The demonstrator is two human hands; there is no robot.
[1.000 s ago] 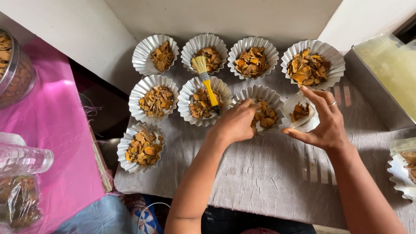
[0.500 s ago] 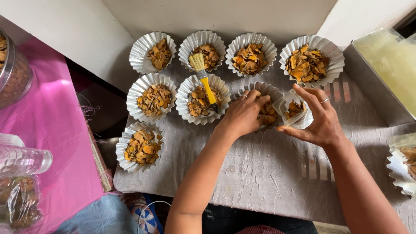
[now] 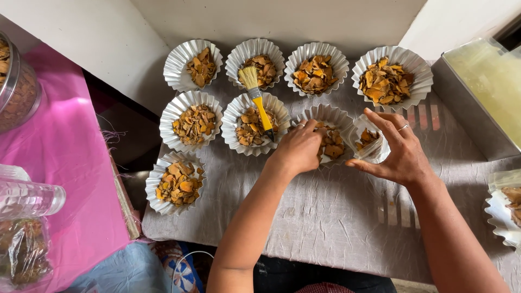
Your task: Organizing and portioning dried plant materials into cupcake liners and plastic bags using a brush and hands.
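Several fluted foil cups of orange-yellow dried slices stand in rows on a grey cloth (image 3: 325, 217). My left hand (image 3: 297, 149) reaches into the middle-row foil cup (image 3: 331, 116), fingers pinched on the slices in it. My right hand (image 3: 399, 149) holds a small clear plastic container (image 3: 372, 146) tilted beside that cup, with a few slices inside. A brush with a yellow handle (image 3: 259, 103) lies across the cup to the left (image 3: 249, 127).
A metal tray with pale yellow contents (image 3: 488, 87) sits at the far right. Another foil cup (image 3: 502, 209) is at the right edge. On the left, a pink sheet (image 3: 59, 163) carries a jar (image 3: 16, 87) and clear plastic containers (image 3: 24, 198).
My left hand moved forward into the middle-row cup and closed on the slices. My right hand stayed beside the cup with the clear container.
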